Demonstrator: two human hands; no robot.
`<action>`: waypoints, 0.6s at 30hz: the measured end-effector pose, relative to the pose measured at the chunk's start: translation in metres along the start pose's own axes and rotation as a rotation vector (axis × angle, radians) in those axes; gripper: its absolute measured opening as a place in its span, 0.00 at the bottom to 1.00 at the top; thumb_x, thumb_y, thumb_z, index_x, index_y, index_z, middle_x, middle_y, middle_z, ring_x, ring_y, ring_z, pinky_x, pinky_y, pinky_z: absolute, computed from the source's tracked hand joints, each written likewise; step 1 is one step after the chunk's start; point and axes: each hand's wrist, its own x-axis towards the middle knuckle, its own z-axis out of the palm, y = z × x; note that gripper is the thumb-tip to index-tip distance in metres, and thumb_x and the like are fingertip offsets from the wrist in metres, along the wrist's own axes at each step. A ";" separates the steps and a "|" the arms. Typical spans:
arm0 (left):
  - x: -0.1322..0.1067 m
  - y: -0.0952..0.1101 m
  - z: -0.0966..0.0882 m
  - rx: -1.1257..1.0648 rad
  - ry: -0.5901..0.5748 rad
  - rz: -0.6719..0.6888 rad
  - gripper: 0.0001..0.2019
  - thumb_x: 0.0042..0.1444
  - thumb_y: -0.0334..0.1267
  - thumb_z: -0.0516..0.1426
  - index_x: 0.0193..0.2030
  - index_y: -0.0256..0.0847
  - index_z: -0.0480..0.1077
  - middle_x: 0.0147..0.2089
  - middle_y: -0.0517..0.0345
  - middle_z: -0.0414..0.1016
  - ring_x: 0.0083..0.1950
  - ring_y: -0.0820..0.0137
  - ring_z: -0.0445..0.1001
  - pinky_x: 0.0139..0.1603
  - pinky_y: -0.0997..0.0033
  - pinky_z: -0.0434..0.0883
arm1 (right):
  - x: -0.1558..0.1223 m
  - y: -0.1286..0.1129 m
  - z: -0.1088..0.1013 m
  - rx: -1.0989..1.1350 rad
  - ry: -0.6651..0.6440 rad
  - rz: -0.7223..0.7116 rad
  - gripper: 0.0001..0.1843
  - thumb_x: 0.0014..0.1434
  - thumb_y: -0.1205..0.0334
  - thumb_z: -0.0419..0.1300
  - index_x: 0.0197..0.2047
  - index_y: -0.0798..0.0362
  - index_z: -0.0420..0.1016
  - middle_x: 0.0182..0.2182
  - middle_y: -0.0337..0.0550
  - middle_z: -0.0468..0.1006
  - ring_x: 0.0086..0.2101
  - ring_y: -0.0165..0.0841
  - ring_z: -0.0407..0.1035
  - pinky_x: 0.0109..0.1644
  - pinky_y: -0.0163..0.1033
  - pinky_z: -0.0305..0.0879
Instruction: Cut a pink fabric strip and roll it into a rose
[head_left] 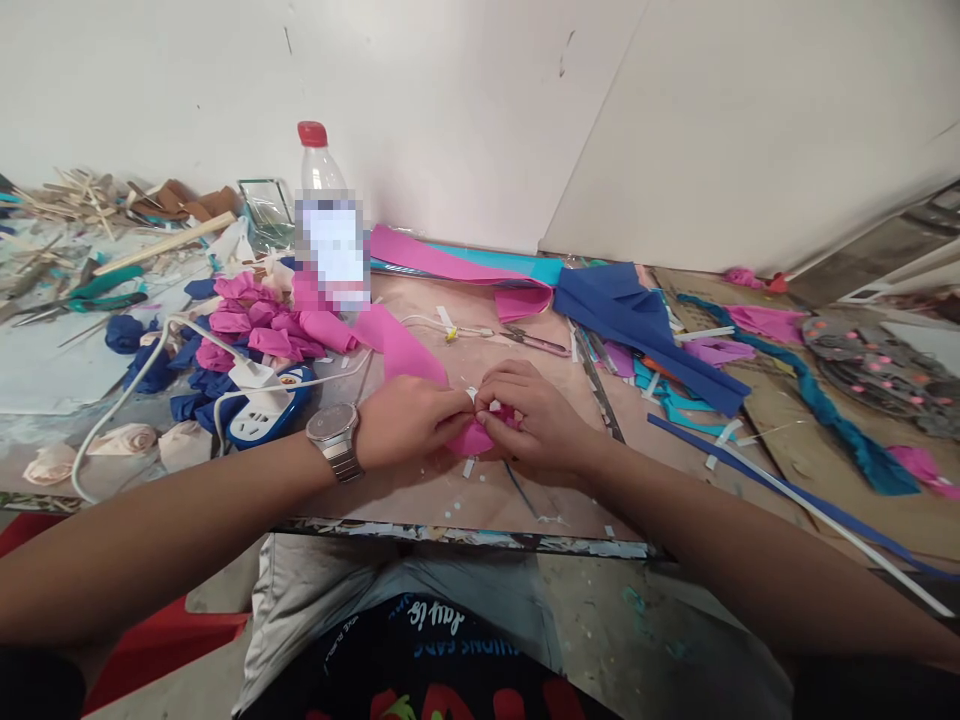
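Both my hands meet over the front middle of the table, pinching a pink fabric strip (409, 350). My left hand (420, 415), with a metal watch (334, 435) on the wrist, is closed on the strip's near end. My right hand (525, 415) is closed too, its thumb and fingertips on a small gathered pink bit beside the left fingertips. From my hands the strip runs back and left towards a pile of pink fabric flowers (255, 320). My fingers hide part of the gathered end.
A power strip (259, 420) with a white cable lies left, among dark blue flowers (150, 365). Behind stand a red-capped bottle (313, 150) and a lit phone (334, 245). Pliers (105, 290) are far left, scissors (529, 342) behind my hands, blue fabric (622, 305) to the right.
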 end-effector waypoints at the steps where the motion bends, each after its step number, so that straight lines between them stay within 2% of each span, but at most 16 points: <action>1: 0.000 -0.001 0.000 0.016 0.000 0.019 0.15 0.73 0.43 0.51 0.41 0.42 0.77 0.33 0.57 0.81 0.33 0.67 0.76 0.32 0.67 0.57 | 0.000 0.000 0.000 0.008 0.008 0.007 0.04 0.64 0.67 0.62 0.36 0.50 0.73 0.34 0.41 0.79 0.40 0.38 0.71 0.52 0.48 0.65; 6: 0.000 -0.002 -0.003 -0.025 0.004 -0.036 0.16 0.73 0.44 0.51 0.41 0.42 0.77 0.33 0.56 0.81 0.33 0.66 0.76 0.33 0.67 0.58 | 0.000 0.004 -0.001 -0.003 0.025 0.011 0.03 0.65 0.63 0.63 0.38 0.50 0.76 0.35 0.42 0.82 0.41 0.39 0.72 0.51 0.48 0.66; 12: -0.001 0.000 -0.008 -0.279 0.012 -0.064 0.12 0.68 0.44 0.55 0.41 0.41 0.77 0.35 0.57 0.82 0.33 0.68 0.76 0.34 0.69 0.61 | 0.000 0.003 0.000 -0.031 0.052 -0.026 0.03 0.66 0.62 0.63 0.39 0.49 0.77 0.35 0.43 0.83 0.41 0.41 0.73 0.52 0.51 0.68; 18: -0.001 0.001 -0.006 -0.287 0.010 -0.083 0.12 0.68 0.43 0.56 0.38 0.41 0.77 0.32 0.57 0.80 0.31 0.68 0.73 0.33 0.69 0.59 | 0.000 0.000 -0.001 -0.022 0.032 -0.008 0.05 0.68 0.60 0.63 0.39 0.48 0.78 0.36 0.43 0.83 0.42 0.41 0.73 0.53 0.51 0.68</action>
